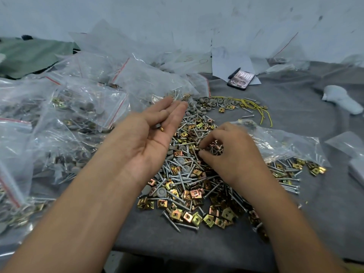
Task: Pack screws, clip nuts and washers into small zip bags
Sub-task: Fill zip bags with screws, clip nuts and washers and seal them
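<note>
Left hand (151, 138) is lying palm-up over the pile, fingers straight, cupping a grey washer (157, 126) and a gold clip nut (162, 129), likely serving as a counting tray. Right hand (228, 152) is curling fingertips into the loose heap of screws, clip nuts and washers (189, 174), pinching something small; can't tell which part. Filled zip bags (65, 119) are stacking up to the left, probably kept clear of the unsorted stock. Phone (241, 80) is lying far side.

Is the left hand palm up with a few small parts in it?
Yes, the left hand lies open, palm up, with small parts on it.
</note>
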A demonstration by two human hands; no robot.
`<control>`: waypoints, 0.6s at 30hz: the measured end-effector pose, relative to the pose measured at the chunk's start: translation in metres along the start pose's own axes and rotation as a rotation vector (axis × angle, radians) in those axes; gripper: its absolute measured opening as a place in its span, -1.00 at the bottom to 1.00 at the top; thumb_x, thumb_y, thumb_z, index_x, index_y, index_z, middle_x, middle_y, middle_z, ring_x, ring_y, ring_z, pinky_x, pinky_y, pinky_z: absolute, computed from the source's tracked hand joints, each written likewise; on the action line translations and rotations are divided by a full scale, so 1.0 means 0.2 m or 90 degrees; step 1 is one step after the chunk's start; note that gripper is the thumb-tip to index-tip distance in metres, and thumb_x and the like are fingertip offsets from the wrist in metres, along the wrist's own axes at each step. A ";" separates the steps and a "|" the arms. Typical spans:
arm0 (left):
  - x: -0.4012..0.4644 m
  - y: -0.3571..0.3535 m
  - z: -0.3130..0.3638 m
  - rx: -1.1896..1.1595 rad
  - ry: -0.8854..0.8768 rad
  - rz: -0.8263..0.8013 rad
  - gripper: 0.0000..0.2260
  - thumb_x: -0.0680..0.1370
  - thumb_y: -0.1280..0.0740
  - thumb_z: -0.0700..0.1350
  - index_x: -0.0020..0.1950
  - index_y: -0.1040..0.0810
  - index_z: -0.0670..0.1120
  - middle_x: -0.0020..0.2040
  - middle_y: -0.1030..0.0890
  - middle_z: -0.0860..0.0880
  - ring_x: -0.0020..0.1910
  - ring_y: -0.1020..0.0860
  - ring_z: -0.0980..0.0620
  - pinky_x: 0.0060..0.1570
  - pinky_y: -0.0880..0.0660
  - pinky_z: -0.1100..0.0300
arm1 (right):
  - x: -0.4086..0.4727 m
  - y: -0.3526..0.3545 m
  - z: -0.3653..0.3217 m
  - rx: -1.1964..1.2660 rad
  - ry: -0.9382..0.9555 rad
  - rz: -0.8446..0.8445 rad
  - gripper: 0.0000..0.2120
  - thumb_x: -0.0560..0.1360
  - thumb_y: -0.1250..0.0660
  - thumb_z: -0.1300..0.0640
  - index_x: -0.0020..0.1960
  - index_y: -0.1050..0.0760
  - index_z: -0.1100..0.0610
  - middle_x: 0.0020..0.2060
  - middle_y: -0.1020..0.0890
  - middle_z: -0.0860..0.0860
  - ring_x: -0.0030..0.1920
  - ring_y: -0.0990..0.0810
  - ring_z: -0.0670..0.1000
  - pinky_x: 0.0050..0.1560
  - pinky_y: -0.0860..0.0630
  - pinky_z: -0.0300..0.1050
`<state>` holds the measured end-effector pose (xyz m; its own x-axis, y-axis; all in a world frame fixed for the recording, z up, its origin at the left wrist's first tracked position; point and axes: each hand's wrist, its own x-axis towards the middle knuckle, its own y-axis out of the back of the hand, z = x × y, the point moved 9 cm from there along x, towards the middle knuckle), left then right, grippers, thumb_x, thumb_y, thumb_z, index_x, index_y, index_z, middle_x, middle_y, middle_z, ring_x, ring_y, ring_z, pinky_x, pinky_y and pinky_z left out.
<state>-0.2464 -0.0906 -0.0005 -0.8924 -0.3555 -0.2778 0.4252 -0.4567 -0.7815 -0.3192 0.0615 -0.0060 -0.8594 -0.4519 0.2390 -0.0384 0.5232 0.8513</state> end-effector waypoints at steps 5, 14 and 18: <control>-0.04 -0.03 -0.01 -0.060 0.006 -0.031 -0.68 0.69 -0.21 -0.24 0.28 -0.56 -0.45 0.14 -0.68 -0.44 0.14 -0.70 -0.40 0.29 -0.61 -0.18 | -0.02 0.09 0.09 0.271 -0.063 0.057 -0.92 0.47 -0.58 0.04 -0.09 -0.69 -0.08 -0.18 -0.68 -0.19 -0.10 -0.61 -0.23 -0.05 -0.50 -0.22; -0.08 -0.11 -0.20 -0.193 0.034 -0.078 -0.53 0.68 -0.06 -0.08 0.41 -0.56 -0.30 0.26 -0.67 -0.33 0.31 -0.64 -0.30 0.36 -0.53 -0.10 | -0.15 0.30 -0.12 0.641 0.076 0.128 -0.88 0.50 -0.54 0.21 0.04 -0.71 0.12 -0.12 -0.77 0.02 -0.09 -0.75 -0.03 -0.04 -0.65 -0.22; -0.10 -0.13 -0.26 -0.222 0.042 -0.092 -0.50 0.68 -0.03 -0.07 0.40 -0.55 -0.34 0.24 -0.67 -0.36 0.33 -0.62 -0.33 0.49 -0.42 -0.18 | -0.16 0.22 -0.20 0.539 0.102 0.083 -0.88 0.44 -0.60 0.19 -0.05 -0.76 0.05 -0.17 -0.76 -0.09 -0.08 -0.73 -0.10 -0.02 -0.59 -0.27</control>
<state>-0.2483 -0.0288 -0.0039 -0.9522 -0.2488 -0.1773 0.2272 -0.1887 -0.9554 -0.2733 0.0699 0.0437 -0.8036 -0.4144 0.4272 -0.3661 0.9101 0.1940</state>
